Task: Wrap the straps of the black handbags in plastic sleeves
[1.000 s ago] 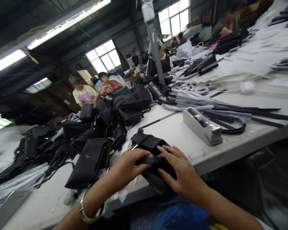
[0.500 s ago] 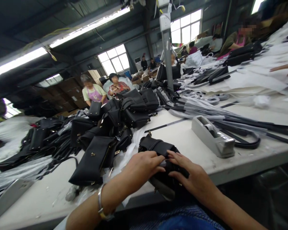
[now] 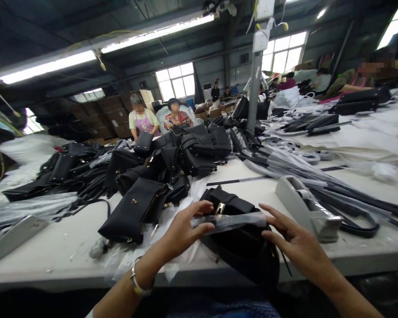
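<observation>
The black bag (image 3: 245,260) is at the near side of the white table (image 3: 358,263), and its lower part reaches over the table edge at six o'clock. Across it lies a plastic-wrapped strip (image 3: 235,221). The left hand (image 3: 187,223) is curved around the strip's nine o'clock end, with a gap between thumb and fingers; the right hand (image 3: 296,240) has its fingers spread wide at the three o'clock end. How firmly either one presses, I cannot tell. In my judgement, the bag could slide down at six o'clock if both hands become loose, because part of it seems unsupported. The thin wrapping could also tear or catch on the gold clasp (image 3: 220,208), just beside it. At two o'clock the tape dispenser (image 3: 310,216) limits the right hand; at nine to ten o'clock another bag (image 3: 132,212) limits the left. Room for moving seems widest toward twelve o'clock, before the bag pile (image 3: 199,145).
</observation>
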Tool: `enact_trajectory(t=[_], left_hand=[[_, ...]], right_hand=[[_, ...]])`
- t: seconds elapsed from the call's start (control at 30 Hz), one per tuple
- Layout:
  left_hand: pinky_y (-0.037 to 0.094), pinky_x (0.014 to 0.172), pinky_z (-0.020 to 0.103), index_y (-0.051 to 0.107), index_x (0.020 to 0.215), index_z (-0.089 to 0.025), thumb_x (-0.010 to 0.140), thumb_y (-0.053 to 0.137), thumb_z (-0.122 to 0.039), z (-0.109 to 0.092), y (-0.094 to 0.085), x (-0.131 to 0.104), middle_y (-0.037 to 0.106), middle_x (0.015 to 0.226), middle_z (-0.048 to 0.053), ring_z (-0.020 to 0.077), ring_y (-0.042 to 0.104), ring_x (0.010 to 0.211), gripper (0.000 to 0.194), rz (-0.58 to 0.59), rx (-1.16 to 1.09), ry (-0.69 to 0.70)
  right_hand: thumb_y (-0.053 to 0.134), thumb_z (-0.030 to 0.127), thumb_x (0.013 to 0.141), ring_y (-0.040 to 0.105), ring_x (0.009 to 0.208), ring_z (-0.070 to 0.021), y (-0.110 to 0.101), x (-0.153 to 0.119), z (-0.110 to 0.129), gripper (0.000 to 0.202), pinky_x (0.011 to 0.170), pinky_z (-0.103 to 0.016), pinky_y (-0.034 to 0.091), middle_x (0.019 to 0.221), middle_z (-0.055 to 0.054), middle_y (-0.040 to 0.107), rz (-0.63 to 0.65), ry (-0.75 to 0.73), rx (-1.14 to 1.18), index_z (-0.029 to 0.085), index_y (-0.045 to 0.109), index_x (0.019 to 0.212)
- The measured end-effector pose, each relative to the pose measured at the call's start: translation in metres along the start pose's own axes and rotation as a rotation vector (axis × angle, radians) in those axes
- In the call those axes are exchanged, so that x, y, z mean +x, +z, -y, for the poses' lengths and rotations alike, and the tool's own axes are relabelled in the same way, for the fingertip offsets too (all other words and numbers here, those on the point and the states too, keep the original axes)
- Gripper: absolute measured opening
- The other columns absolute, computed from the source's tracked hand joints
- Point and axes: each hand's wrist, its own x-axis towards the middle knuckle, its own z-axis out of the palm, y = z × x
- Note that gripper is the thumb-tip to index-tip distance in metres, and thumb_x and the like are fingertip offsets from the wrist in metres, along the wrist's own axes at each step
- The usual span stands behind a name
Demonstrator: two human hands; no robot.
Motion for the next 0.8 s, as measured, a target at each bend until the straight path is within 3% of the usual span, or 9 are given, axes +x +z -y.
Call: enact_trajectory(t=[0.1, 0.17, 0.3, 0.43, 0.57, 0.63, 0.7, 0.8], left_hand=[[0.046, 0.102, 0.038, 0.061, 0.125, -0.019, 0.085, 0.072, -0.038, 0.020, -0.003, -0.008, 0.067, 0.125, 0.011, 0.0249, 0.061, 0.115, 0.046, 0.003, 0.057, -0.017], [0.047, 0.100, 0.037, 0.064, 0.123, -0.020, 0.085, 0.071, -0.035, 0.021, 0.000, -0.007, 0.069, 0.122, 0.009, 0.0242, 0.063, 0.112, 0.041, 0.008, 0.096, -0.002], [0.047, 0.093, 0.030, 0.070, 0.110, -0.020, 0.086, 0.070, -0.027, 0.002, 0.009, 0.004, 0.073, 0.113, 0.006, 0.0211, 0.066, 0.103, 0.026, 0.019, -0.016, -0.001], [0.048, 0.068, 0.024, 0.069, 0.096, -0.015, 0.086, 0.067, -0.031, -0.018, 0.021, 0.025, 0.074, 0.087, 0.004, 0.0180, 0.067, 0.080, 0.019, 0.126, -0.153, -0.051], [0.048, 0.060, 0.023, 0.058, 0.100, -0.015, 0.092, 0.058, -0.035, -0.029, 0.034, 0.049, 0.072, 0.080, 0.004, 0.0152, 0.068, 0.066, 0.021, 0.239, -0.397, -0.079], [0.049, 0.053, 0.022, 0.054, 0.101, -0.015, 0.095, 0.054, -0.035, -0.037, 0.037, 0.060, 0.069, 0.074, 0.002, 0.0127, 0.065, 0.054, 0.020, 0.297, -0.499, -0.101], [0.047, 0.049, 0.021, 0.056, 0.099, -0.015, 0.096, 0.053, -0.036, -0.046, 0.035, 0.069, 0.064, 0.068, 0.000, 0.0101, 0.060, 0.048, 0.022, 0.344, -0.509, -0.060], [0.050, 0.054, 0.021, 0.060, 0.100, -0.016, 0.096, 0.054, -0.045, -0.056, 0.025, 0.071, 0.065, 0.073, 0.000, 0.0094, 0.062, 0.053, 0.030, 0.459, -0.552, -0.005]], right_hand=[[0.068, 0.053, 0.085, 0.058, 0.123, -0.0353, -0.004, 0.014, -0.002, 0.071, 0.111, -0.050, 0.041, 0.126, -0.009, 0.069, 0.042, 0.027, 0.075, 0.022, 0.048, 0.146], [0.068, 0.054, 0.085, 0.058, 0.124, -0.0348, -0.007, 0.022, -0.003, 0.071, 0.111, -0.049, 0.042, 0.127, -0.010, 0.068, 0.034, 0.012, 0.077, 0.022, 0.048, 0.146], [0.065, 0.051, 0.088, 0.056, 0.125, -0.0340, -0.010, 0.035, -0.005, 0.065, 0.111, -0.048, 0.041, 0.131, -0.009, 0.066, 0.022, -0.043, -0.032, 0.022, 0.049, 0.145], [0.063, 0.047, 0.092, 0.055, 0.128, -0.0324, -0.017, 0.040, -0.003, 0.060, 0.112, -0.045, 0.042, 0.138, -0.009, 0.060, 0.089, -0.115, -0.152, 0.022, 0.048, 0.145], [0.057, 0.039, 0.096, 0.044, 0.138, -0.0300, -0.031, 0.034, 0.024, 0.070, 0.115, -0.050, 0.036, 0.155, -0.009, 0.040, 0.009, -0.337, -0.301, 0.027, 0.024, 0.156], [0.058, 0.036, 0.095, 0.031, 0.145, -0.0312, -0.035, 0.031, 0.043, 0.072, 0.118, -0.053, 0.028, 0.161, -0.008, 0.028, -0.026, -0.491, -0.445, 0.028, 0.022, 0.157], [0.058, 0.034, 0.095, 0.031, 0.145, -0.0315, -0.036, 0.032, 0.060, 0.067, 0.120, -0.054, 0.023, 0.158, -0.008, 0.034, 0.030, -0.639, -0.574, 0.029, 0.028, 0.155], [0.051, 0.026, 0.098, 0.053, 0.128, -0.0285, -0.037, 0.040, 0.071, 0.049, 0.115, -0.050, 0.033, 0.134, -0.008, 0.060, 0.088, -0.778, -0.658, 0.030, 0.045, 0.146]])
